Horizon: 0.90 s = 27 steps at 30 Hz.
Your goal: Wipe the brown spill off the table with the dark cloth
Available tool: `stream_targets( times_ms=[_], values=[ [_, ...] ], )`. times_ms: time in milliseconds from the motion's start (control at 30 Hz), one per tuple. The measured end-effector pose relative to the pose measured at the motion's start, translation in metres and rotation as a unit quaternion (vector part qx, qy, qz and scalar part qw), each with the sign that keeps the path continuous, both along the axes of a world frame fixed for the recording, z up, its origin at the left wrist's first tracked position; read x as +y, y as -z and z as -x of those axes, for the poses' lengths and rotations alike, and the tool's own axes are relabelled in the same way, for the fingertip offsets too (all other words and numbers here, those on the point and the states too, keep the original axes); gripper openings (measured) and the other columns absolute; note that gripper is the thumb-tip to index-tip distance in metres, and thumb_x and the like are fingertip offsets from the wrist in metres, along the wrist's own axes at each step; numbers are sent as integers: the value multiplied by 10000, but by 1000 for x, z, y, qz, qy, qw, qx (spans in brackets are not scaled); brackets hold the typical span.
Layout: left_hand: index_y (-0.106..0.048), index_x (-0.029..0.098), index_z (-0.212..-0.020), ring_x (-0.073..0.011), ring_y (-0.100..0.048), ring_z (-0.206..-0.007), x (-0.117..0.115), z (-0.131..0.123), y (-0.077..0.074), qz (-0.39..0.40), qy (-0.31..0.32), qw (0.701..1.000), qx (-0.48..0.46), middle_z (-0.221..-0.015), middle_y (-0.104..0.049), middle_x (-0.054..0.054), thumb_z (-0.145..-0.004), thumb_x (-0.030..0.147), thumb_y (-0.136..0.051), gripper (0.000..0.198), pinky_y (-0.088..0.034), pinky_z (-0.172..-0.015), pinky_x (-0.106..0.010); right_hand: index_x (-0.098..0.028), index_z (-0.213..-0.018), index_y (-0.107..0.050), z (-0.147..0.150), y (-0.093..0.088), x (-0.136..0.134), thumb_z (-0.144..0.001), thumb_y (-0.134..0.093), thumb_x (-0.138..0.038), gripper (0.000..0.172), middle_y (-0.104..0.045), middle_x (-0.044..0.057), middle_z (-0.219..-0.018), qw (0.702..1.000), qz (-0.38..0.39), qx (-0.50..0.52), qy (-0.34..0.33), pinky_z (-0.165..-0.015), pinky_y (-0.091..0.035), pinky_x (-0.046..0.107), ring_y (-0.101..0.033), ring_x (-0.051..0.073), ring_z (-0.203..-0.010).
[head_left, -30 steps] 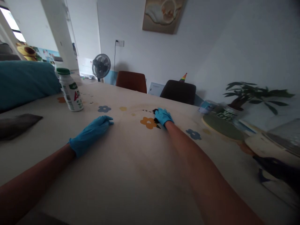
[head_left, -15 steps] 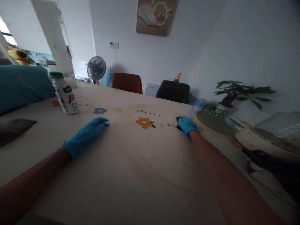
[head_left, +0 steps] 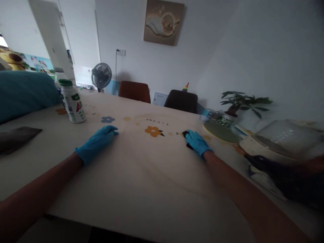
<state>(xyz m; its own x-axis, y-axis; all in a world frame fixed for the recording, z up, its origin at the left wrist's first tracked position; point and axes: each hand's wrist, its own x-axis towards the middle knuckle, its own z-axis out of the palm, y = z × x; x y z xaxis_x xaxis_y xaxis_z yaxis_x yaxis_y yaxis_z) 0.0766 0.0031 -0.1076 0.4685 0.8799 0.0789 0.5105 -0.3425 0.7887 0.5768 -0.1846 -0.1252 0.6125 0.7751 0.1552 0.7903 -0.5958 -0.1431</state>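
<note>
Both of my hands wear blue gloves and rest on a table covered by a cream cloth (head_left: 141, 168) printed with flowers. My left hand (head_left: 97, 141) lies flat on the cloth, fingers stretched out, holding nothing. Farther right, my right hand (head_left: 196, 143) is closed over a small dark object (head_left: 186, 134) pressed against the cloth; only its black edge shows, and I cannot make out what it is. An orange printed flower (head_left: 153, 131) lies between the two hands.
A white bottle with a green cap (head_left: 71, 101) stands at the far left. A dark cloth (head_left: 17, 136) lies near the left edge. At the right are a round green mat (head_left: 219, 132), a potted plant (head_left: 236, 103) and blurred dishes (head_left: 273, 145). Two chairs (head_left: 157, 97) stand behind.
My right hand slid with the dark object from the orange flower to the right, then slightly back toward me. My left hand stayed flat in place.
</note>
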Motion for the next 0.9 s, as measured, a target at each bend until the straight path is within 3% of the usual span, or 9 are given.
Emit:
stream_targets(
  times_ms=[200, 400, 667, 767, 900],
  values=[
    [-750, 215, -1448, -445, -704, -1609, 4, 0, 3, -5, 14, 1000, -3, -1645, -800, -194, -961, 582, -568, 636, -465, -1498, -643, -263, -1864, -669, 42, 0, -8, -1210, -493, -388, 689, -614, 108, -1932, 996, 23, 41, -72, -1543, -396, 613, -483, 372, -1863],
    [-750, 182, -1458, -438, -692, -1621, 1, -1, -1, -8, 18, 1000, 12, -1671, -778, -216, -956, 574, -541, 671, -451, -1507, -613, -246, -1910, -616, 112, 10, 7, -1241, -521, -453, 707, -536, 101, -1986, 976, 24, 74, -203, -1582, -312, 608, -398, 361, -1909],
    [-771, 248, -1413, -442, -695, -1632, 3, 0, 4, -5, 3, 1000, 1, -1642, -804, -163, -956, 597, -605, 599, -485, -1491, -636, -309, -1922, -617, 196, 0, 74, -1250, -560, -471, 694, -564, 37, -1973, 947, 34, 89, -308, -1591, -297, 552, -430, 359, -1894],
    [-763, 229, -1438, -440, -699, -1630, 5, 1, 6, -9, 3, 1000, -10, -1669, -785, -182, -967, 615, -586, 634, -476, -1498, -623, -332, -1928, -601, 213, -6, 108, -1259, -533, -427, 680, -546, 4, -1980, 945, 39, 92, -313, -1592, -286, 527, -404, 312, -1908],
    [-760, 237, -1476, -432, -698, -1641, 5, 3, 7, -5, 4, 1000, -3, -1664, -797, -163, -982, 606, -597, 638, -501, -1486, -598, -254, -1917, -600, 217, -7, 155, -1281, -509, -405, 660, -540, 41, -1988, 942, 33, 93, -321, -1582, -280, 516, -429, 302, -1895]
  ],
)
